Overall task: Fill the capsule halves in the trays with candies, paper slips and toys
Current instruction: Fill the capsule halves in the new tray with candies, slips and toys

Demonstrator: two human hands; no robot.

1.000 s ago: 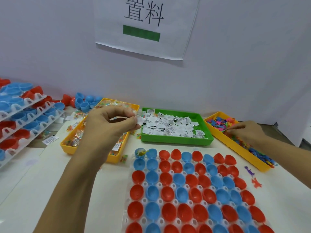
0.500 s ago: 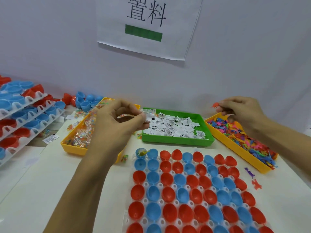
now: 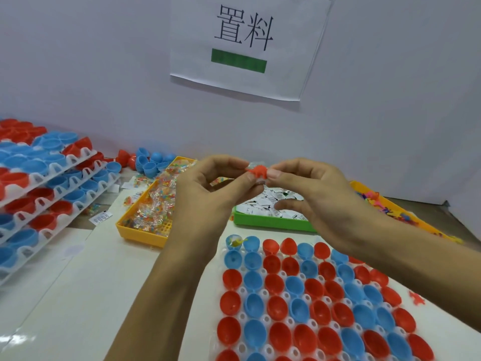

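Pinching a red toy (image 3: 257,171) between left hand (image 3: 208,188) and right hand (image 3: 309,194); one far-left capsule half (image 3: 233,242) is filled, rest left empty.

Small red toy (image 3: 257,171) above open capsule halves (image 3: 307,306)

The right hand (image 3: 312,194), which a second ago rested in the toy tray at the far right and half a second ago was lifted above it pinching a small red toy (image 3: 257,171), now meets the left hand (image 3: 208,188) at centre. The toy sits between the thumb and forefinger tips of both hands, whose fingers (image 3: 273,174) touch it from either side. The left hand has shifted rightward from above the candy tray; the clear wrapper it pinched earlier now shows only as a small edge just behind the toy.
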